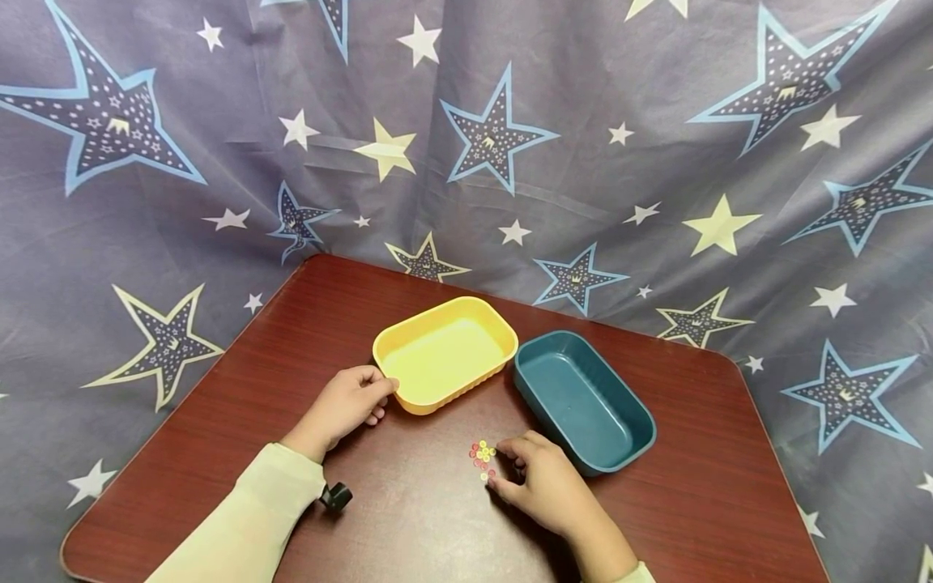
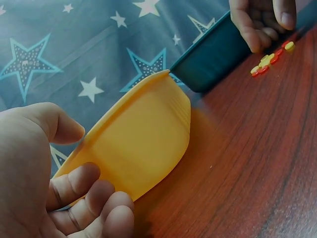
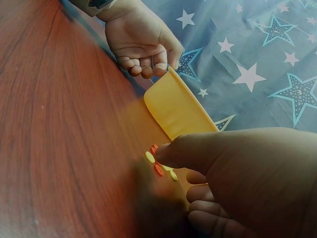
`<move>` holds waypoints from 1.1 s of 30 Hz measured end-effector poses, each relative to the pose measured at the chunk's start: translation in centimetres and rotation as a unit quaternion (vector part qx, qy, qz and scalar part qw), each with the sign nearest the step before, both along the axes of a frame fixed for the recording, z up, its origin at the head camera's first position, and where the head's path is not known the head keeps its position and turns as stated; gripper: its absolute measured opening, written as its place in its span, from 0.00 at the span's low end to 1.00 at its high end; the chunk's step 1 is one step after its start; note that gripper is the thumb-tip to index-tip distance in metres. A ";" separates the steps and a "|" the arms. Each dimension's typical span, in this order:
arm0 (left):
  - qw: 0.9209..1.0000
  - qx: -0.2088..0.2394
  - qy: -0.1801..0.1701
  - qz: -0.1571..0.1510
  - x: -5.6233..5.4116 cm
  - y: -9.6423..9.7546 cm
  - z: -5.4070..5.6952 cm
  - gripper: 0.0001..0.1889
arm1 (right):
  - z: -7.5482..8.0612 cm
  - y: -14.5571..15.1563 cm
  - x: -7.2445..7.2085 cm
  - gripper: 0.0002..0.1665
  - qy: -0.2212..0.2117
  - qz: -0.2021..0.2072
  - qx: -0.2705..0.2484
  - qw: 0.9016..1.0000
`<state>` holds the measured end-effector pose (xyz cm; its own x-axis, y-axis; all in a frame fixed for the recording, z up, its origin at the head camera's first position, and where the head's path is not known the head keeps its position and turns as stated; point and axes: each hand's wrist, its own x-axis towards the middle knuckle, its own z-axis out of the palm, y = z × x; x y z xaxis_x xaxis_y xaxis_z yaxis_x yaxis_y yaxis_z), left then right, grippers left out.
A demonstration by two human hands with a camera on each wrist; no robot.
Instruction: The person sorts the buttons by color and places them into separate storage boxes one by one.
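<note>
Discs [image 1: 484,454] in front of yellow tub [image 1: 446,360]: held right hand [image 1: 544,483] beside them with fingers bent, apart; pinched tub's rim with left hand [image 1: 351,405].

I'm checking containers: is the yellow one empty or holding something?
Empty, as far as visible: in the head view, the yellow container shows a bare floor.

Tubs [image 1: 446,360] [image 1: 583,401] smooth plastic; table [image 1: 408,506] glossy wood-grain.

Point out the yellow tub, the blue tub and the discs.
Yellow tub [image 2: 141,141]: left wrist view, outer wall.
Blue tub [image 1: 583,406]: head view, inner floor.
Discs [image 1: 484,452]: head view, upper part of the cluster.
</note>
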<state>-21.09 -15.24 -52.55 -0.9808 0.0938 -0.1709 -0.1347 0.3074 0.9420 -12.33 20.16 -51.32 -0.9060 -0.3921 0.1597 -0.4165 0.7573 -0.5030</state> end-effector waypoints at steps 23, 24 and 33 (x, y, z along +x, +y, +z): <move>0.997 0.069 -0.025 -0.010 -0.4 -0.1 -0.8 0.18 | -1.5 -1.1 -0.3 0.13 0.034 -0.034 -0.026 0.999; 0.997 0.071 -0.026 -0.010 -0.4 -0.1 -0.9 0.18 | -1.6 -1.2 -0.3 0.12 0.037 -0.039 -0.031 0.998; 0.997 0.071 -0.030 -0.010 -0.1 -0.1 -0.4 0.17 | -2.0 -1.7 -0.6 0.06 0.061 -0.057 -0.037 0.996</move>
<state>-21.24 -15.37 -53.00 -0.9668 0.1412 -0.2128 -0.1870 0.1757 0.9665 -12.96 18.46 -53.36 -0.9161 -0.2703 0.2961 -0.3909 0.7659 -0.5105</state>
